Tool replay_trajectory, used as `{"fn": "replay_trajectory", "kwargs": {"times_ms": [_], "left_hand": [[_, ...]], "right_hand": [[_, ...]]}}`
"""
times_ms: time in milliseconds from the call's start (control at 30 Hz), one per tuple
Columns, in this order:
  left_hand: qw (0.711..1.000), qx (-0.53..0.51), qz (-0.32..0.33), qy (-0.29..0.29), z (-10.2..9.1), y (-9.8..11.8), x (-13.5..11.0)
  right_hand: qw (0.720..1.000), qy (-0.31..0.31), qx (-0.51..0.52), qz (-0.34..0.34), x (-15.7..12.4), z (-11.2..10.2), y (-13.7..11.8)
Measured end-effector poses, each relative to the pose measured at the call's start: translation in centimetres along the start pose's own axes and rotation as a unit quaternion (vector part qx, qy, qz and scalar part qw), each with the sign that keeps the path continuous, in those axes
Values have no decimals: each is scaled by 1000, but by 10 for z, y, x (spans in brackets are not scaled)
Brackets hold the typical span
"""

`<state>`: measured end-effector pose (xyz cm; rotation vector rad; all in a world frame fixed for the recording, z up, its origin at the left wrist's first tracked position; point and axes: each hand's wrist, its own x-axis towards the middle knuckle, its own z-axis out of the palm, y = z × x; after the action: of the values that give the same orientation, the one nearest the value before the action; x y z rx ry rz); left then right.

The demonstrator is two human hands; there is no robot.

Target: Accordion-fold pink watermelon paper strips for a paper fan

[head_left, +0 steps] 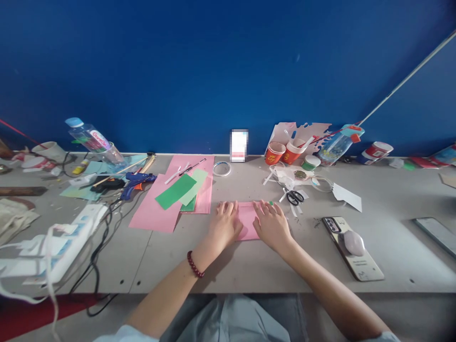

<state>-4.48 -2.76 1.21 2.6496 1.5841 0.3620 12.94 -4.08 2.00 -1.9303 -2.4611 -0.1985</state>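
Observation:
A small pink sheet of paper (247, 219) lies flat on the grey table (249, 266) in front of me. My left hand (225, 222) rests palm down on its left part, fingers spread toward the far edge. My right hand (271, 223) presses flat on its right part in the same way. Both hands touch the paper and grip nothing. A dark red bead bracelet (194, 265) circles my left wrist. A tiny green scrap shows just past my right fingertips.
Larger pink sheets (156, 213) with green strips (175, 191) lie at left, beside a blue glue gun (137, 182) and a white power strip (67, 242). Scissors (294, 196), a tape ring (222, 168), red paper cups (275, 153), a phone (352, 247) and bottles stand around.

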Motion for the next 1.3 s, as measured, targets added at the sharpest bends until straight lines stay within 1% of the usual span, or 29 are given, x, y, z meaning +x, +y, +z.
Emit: {"fn": "replay_trajectory", "kwargs": {"times_ms": [133, 267, 433, 567, 700, 800, 1067, 1300], "left_hand": [[1000, 20, -16, 18, 4, 6, 0], [999, 32, -14, 21, 7, 9, 1], [999, 24, -12, 22, 2, 8, 2], [999, 22, -14, 21, 0, 9, 2], [999, 27, -17, 24, 1, 10, 2], [999, 30, -17, 18, 2, 10, 2], [999, 35, -19, 23, 0, 13, 2], [999, 14, -26, 12, 2, 11, 2]], "right_hand": [[1000, 7, -12, -1, -1, 0, -4], [1000, 11, -1, 0, 1, -3, -4], [1000, 13, 11, -4, 4, -7, -6], [1000, -3, 1, -1, 3, -10, -12], [999, -29, -15, 7, 5, -11, -16], [999, -35, -19, 10, 6, -10, -17], [999, -16, -47, 17, 5, -3, -23], [999, 6, 0, 32, 6, -10, -16]]}}
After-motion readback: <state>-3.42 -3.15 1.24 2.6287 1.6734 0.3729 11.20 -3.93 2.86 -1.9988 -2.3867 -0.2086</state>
